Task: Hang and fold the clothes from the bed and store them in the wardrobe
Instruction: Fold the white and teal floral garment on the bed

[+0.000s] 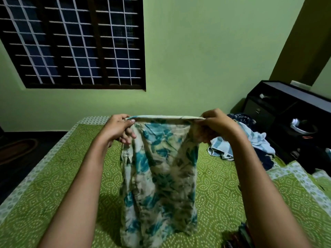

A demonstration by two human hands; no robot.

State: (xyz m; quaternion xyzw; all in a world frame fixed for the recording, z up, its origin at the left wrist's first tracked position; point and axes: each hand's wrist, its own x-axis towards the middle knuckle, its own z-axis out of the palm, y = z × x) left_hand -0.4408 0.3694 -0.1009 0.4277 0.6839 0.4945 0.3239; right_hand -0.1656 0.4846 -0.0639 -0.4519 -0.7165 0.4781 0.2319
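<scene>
**A floral garment is held up over the bed, squared for folding**

The printed garment [161, 167] is held aloft by its top edge, which is stretched taut between the two hands, while the rest hangs down in front of the green bedspread [53, 185] (whether the hem touches it cannot be told). The left hand [117, 128] is closed on one end of that edge, the thumb pinched over the fabric and the fingers curled beneath; the right hand [215, 127] is closed likewise on the other end. The step in hand is judged to be the straightening before a fold. Next, the garment needs to be laid flat or halved, with the edges matched. A heap of further clothes [250, 140] is seen on the bed at the right, so much of the task is judged undone.
</scene>
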